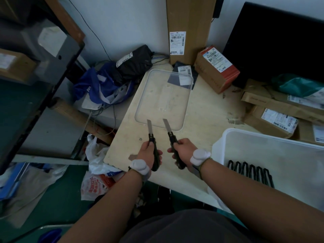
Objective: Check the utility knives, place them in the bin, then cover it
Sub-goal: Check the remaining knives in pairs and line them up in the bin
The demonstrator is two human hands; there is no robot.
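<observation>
While both blades stand pushed out of their handles, the person appears to be in the checking step, one knife to each hand. The left hand (149, 151) is closed around the dark handle of the left knife (152, 148), and the right hand (182, 151) is closed around the right knife (172, 142) in the same way. The two flat grey blades point away from the person, the right one leaning a little toward the left, their tips over the near edge of the lid (164, 99).

The lid lies flat on the table (206, 109) just beyond the hands: clear, thin plastic, rectangular with rounded corners and a shallow raised rim. To the right of the right hand stands the bin (263, 139), a cloudy white plastic tub with a thick rolled rim; several dark knife handles (250, 172) already lie side by side on its floor. The table top is pale, matt and scuffed, with small chips and stains.

The next move, by this reading, calls for sliding each blade back into its handle before either knife goes anywhere, since bare edges would be risky to carry across. Both knives then need to travel right, over the bin's rim, and be laid beside the row. Only afterward would the lid be lifted from beyond the hands and set on.
</observation>
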